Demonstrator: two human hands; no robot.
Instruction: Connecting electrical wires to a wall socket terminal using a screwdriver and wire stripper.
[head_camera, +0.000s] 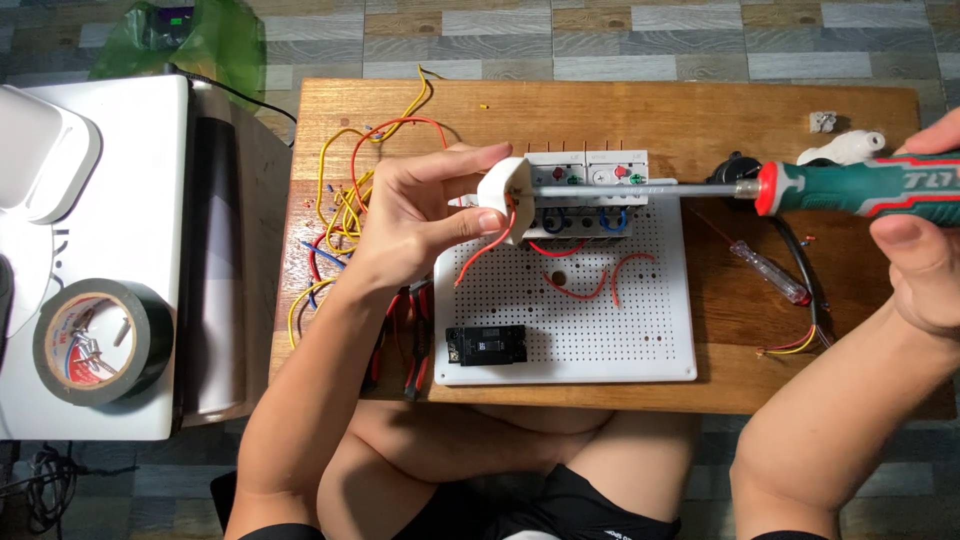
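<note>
Left hand: the left hand (425, 215) pinches a small white socket piece (505, 190) between thumb and fingers, held above the upper left corner of the white perforated board (600, 320).
Right hand: the right hand (925, 255) is closed around the green and red handle of a screwdriver (800, 187) at the right edge of the counter (700, 110).
Screwdriver axis: it lies level, its long axis running left to right; the metal shaft points left, with its tip in the socket piece.
Wires: a red wire (480, 255) hangs from the socket piece toward the board.
Board: white breakers (585, 185) sit along its upper edge, a black part (485, 345) near its lower left corner.
Counter's left edge: tangled coloured wires (340, 200); red-handled pliers (415, 345) just beside the board.
Beyond the counter: a roll of black tape (95, 340) holds a few small pale pieces in its core.
</note>
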